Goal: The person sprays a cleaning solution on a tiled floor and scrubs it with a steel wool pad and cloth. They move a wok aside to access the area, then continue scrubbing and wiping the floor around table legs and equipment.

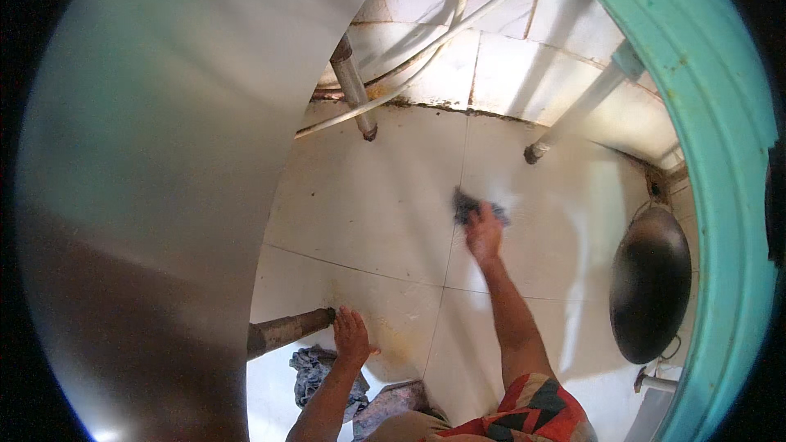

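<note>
My right hand (484,236) reaches forward and presses a dark cloth (468,207) against the tiled floor (362,215); both are slightly blurred. The floor near the cloth has a wet-looking sheen. Lower left, my left hand (351,333) rests on the floor with its fingers extended, right beside the foot of a metal leg (295,328). It holds nothing. A crumpled dark grey cloth (313,374) lies on the floor just left of my left forearm. Yellowish stains (393,337) mark the tile to the right of that hand.
A smooth panel (172,135) fills the left side close by. Two more legs (355,89) (562,113) stand near the white tiled wall (522,67), where pale hoses (442,43) run. On the right, a dark wok (651,285) leans beneath a turquoise rim (718,135).
</note>
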`<state>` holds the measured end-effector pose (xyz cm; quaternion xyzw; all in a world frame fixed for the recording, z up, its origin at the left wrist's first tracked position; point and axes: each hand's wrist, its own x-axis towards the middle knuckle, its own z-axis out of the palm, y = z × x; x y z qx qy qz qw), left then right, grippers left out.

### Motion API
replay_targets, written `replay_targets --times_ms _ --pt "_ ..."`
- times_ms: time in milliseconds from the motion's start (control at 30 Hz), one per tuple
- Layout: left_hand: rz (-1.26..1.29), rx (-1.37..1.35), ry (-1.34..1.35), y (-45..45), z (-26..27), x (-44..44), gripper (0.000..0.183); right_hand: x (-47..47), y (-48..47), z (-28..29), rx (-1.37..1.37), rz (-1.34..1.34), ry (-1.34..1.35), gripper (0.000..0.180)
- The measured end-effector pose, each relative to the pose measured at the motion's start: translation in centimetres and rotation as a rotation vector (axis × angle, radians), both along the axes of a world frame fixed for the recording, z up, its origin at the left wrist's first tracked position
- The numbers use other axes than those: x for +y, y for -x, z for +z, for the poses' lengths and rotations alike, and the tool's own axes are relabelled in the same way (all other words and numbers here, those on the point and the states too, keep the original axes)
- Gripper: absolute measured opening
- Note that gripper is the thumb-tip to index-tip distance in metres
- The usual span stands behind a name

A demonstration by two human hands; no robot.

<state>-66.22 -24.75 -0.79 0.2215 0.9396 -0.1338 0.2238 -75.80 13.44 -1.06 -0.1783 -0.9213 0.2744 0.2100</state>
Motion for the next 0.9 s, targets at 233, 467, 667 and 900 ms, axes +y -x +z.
replay_targets --times_ms 233,467,667,900 --pt "0.04 -0.031 -0.126 1.0 2.6 0.0 0.115 -15.6 -6.8 -1.4 -0.075 0.512 -0.145 0.033" --pt "0.051 -0.013 -0.376 -3.2 2.5 -5.8 0.072 -13.5 -1.2 0.8 -0.1 0.167 -0.3 0.038" --pt "0.088 -0.036 -0.433 -8.6 4.9 -5.4 0.066 -20.5 -3.5 -5.1 -0.027 0.483 0.029 0.038" --pt "0.233 -0.007 -0.33 -11.6 9.0 -9.4 0.068 -14.9 -7.2 -1.0 0.017 0.335 -0.093 0.022"
